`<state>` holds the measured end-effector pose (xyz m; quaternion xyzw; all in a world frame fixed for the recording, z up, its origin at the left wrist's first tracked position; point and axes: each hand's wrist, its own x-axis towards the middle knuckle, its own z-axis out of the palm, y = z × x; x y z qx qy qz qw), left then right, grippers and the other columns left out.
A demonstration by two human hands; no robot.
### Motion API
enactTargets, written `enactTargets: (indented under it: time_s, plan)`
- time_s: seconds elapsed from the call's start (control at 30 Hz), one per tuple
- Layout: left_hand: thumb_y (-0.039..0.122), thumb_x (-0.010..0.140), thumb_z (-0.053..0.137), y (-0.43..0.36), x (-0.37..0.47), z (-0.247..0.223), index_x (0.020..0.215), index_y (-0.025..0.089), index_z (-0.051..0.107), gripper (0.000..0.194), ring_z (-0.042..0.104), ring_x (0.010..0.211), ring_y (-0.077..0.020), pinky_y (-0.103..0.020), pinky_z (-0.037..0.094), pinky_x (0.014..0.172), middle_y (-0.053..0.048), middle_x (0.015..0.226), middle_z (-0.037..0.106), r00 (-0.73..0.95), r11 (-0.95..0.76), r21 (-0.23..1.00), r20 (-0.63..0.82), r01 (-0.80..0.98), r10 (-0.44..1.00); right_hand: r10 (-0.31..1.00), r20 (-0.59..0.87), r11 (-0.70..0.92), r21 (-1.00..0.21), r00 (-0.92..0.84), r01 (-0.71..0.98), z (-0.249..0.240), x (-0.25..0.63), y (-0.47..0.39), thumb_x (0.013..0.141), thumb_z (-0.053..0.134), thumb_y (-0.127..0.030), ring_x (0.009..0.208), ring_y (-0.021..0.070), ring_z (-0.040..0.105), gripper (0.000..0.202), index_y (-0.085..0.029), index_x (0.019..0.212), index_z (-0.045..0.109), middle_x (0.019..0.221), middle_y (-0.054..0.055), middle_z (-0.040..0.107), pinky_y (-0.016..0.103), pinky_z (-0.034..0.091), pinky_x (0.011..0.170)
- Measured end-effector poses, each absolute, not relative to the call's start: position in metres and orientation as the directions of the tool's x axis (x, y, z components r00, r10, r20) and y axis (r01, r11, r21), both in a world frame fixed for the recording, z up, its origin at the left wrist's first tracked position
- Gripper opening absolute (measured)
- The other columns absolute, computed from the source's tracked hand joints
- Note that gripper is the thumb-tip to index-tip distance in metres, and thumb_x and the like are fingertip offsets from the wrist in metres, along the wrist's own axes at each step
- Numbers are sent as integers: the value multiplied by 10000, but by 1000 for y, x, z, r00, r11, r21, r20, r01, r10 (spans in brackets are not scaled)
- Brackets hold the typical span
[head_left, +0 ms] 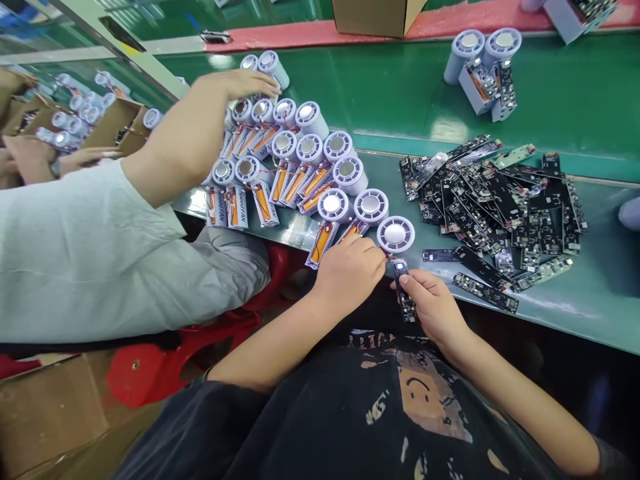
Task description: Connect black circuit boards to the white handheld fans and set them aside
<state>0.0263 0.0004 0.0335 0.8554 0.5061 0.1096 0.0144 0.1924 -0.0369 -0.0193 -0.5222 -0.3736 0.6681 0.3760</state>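
Observation:
In my right hand (433, 300) is a narrow black circuit board (405, 297), pinched between thumb and fingers just off the front table edge. My left hand (350, 270) is closed at the board's upper end, by the red wires that run to a small fan unit (396, 235); what its fingertips hold is hidden. That fan unit has a pale lilac round head with a silver centre. Beside my left hand lie more fan units (334, 205), with orange battery cells (323, 243) in their open handles.
A heap of loose circuit boards (480, 207) lies right of my hands. At left a co-worker's arm (185, 133) reaches over rows of fan units. Two fan units with boards fitted (483, 73) stand farther back on the green belt (390, 100), near a cardboard box (377, 17).

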Motion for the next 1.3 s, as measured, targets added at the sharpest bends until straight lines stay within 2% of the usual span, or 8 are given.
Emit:
enactTargets:
  time_s: [0.13, 0.23, 0.33, 0.47, 0.57, 0.7, 1.0, 1.3]
  plan:
    - [189, 916, 570, 4, 32, 37, 684, 193, 645, 243, 578, 746, -185, -299, 432, 629, -17, 696, 637, 387, -392, 172, 59, 904, 920, 916, -365, -375, -927, -166, -32, -22, 192, -36, 822, 623, -487, 705, 173, 542, 318, -199, 722, 714, 691, 21, 651, 296, 397, 670]
    - [189, 933, 549, 3, 33, 38, 743, 182, 657, 218, 581, 785, -216, -315, 413, 605, -43, 744, 648, 428, -428, 93, 16, 899, 904, 926, -344, -346, -938, -156, 11, -21, 192, -35, 829, 609, -487, 673, 166, 531, 324, -197, 732, 717, 665, 17, 635, 293, 388, 646]
    - [148, 935, 513, -3, 29, 37, 796, 167, 662, 204, 575, 817, -237, -344, 433, 649, -70, 799, 660, 529, -529, 29, 14, 848, 849, 934, -328, -328, -944, -139, 25, -20, 193, -34, 822, 608, -490, 663, 165, 534, 329, -196, 715, 709, 653, 16, 633, 294, 388, 643]
    - [219, 990, 449, -6, 20, 37, 861, 156, 679, 271, 576, 826, -234, -376, 474, 762, -83, 841, 665, 547, -552, 80, 77, 830, 834, 936, -323, -322, -946, -144, 27, -19, 193, -34, 818, 607, -488, 627, 154, 518, 331, -192, 704, 701, 630, 13, 624, 285, 373, 605]
    - [231, 952, 531, 3, 19, 42, 1135, 128, 648, 240, 587, 1032, -267, -406, 480, 917, -126, 1114, 672, 509, -528, 116, 158, 841, 846, 937, -322, -322, -946, -137, 23, -19, 193, -35, 820, 604, -484, 605, 147, 505, 331, -187, 717, 705, 630, 17, 625, 282, 366, 589]
    - [110, 916, 515, 21, 23, 49, 1430, 129, 445, 520, 473, 1306, -274, -411, 414, 1090, -114, 1521, 470, 654, -658, 141, 80, 739, 752, 941, -312, -313, -950, -132, 17, -19, 194, -34, 820, 611, -470, 630, 158, 533, 317, -189, 706, 704, 658, 31, 661, 289, 392, 609]
    - [102, 953, 454, 21, 34, 48, 1376, 195, 535, 440, 542, 1177, -258, -417, 469, 983, -88, 1461, 553, 575, -579, 91, 71, 810, 815, 934, -335, -337, -942, -124, 10, -23, 191, -33, 818, 599, -477, 622, 142, 527, 323, -191, 721, 711, 655, 13, 655, 282, 391, 613]
    - [160, 955, 490, 27, 23, 55, 1496, 212, 404, 550, 501, 1229, -244, -382, 451, 968, -41, 1602, 390, 652, -647, 91, -59, 757, 756, 944, -314, -317, -949, -103, -5, -25, 193, -31, 808, 608, -483, 636, 140, 537, 313, -202, 689, 681, 662, 4, 648, 287, 407, 639]
